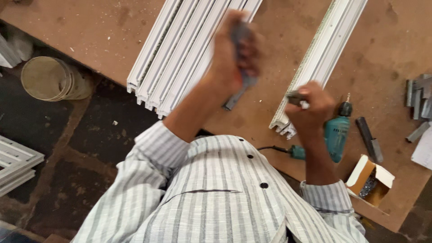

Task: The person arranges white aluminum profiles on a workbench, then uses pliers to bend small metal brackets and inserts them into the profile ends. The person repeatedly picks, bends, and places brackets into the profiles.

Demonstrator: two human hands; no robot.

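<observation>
A brown board worktable (pixel 112 31) fills the upper part of the head view, with a person in a grey striped shirt (pixel 211 193) leaning over its near edge. A stack of about 5 white frame profiles (pixel 180 49) lies across the board on the left; 1 single white profile (pixel 321 54) lies apart on the right, its near end close to the table edge. The left hand (pixel 236 49), blurred with motion, is raised above the stack and closed around a dark-handled tool (pixel 240 67), whose metal end juts out below the fist; its exact kind cannot be told. The right hand (pixel 310 108) is clenched on a small grey metal piece (pixel 294 97), pressed against the near end of the single profile. Just beside that hand a teal power drill (pixel 336 132) rests on the board, with a dark bar (pixel 369 137) and an open cardboard box (pixel 371 180) nearby and grey metal pieces (pixel 418 101) at the right edge. A round tin (pixel 49 78) sits on the floor. By the look of it, the piece is only partly seated; the stacked profiles appear yet to be fitted.
</observation>
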